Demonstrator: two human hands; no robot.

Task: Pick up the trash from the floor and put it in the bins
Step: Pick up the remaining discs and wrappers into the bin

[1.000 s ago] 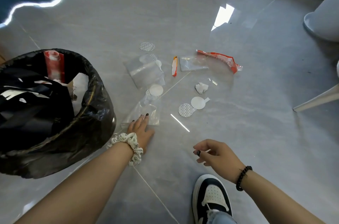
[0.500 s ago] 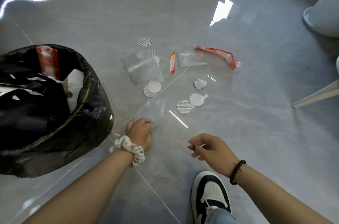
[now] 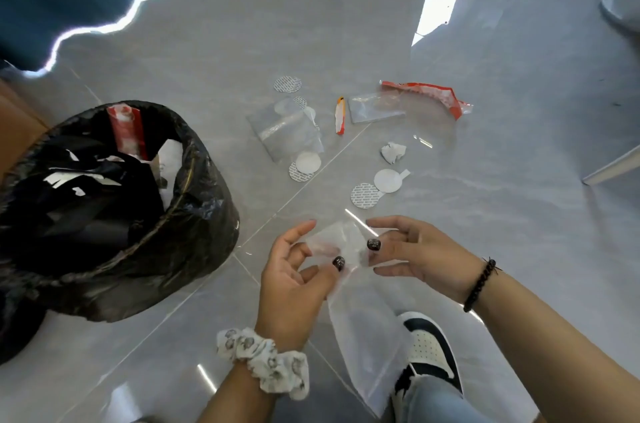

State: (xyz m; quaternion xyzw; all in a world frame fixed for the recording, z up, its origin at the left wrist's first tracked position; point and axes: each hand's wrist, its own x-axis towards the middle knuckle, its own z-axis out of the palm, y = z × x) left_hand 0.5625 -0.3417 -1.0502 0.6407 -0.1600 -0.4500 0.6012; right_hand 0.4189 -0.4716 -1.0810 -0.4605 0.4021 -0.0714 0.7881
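— Where is the clear plastic bag (image 3: 367, 336)?

— Up off the floor (image 3: 485, 215), held between both hands. The left hand (image 3: 294, 280) pinches its top edge with thumb and fingers, and the right hand (image 3: 415, 256) pinches the same edge from the other side. The rest of the bag hangs down in front of a black and white shoe (image 3: 429, 350), so part of the shoe looks foggy through it.

— Can you see what is in the bag?

— No, it is see-through and hard to make out (its edges almost melt into the grey floor).

— And the bin?

— The black bin bag (image 3: 194, 235) sits to the left, near the left hand. A red wrapper (image 3: 126, 132) pokes up inside it. Its left side is cut off by the frame.

— What is left on the floor?

— More clear bags (image 3: 287, 135), round white seals (image 3: 388, 180), a crumpled paper bit (image 3: 393, 152), a small orange strip (image 3: 340, 114) and a red and clear wrapper (image 3: 429, 97). One round seal is partly hidden under a clear bag.
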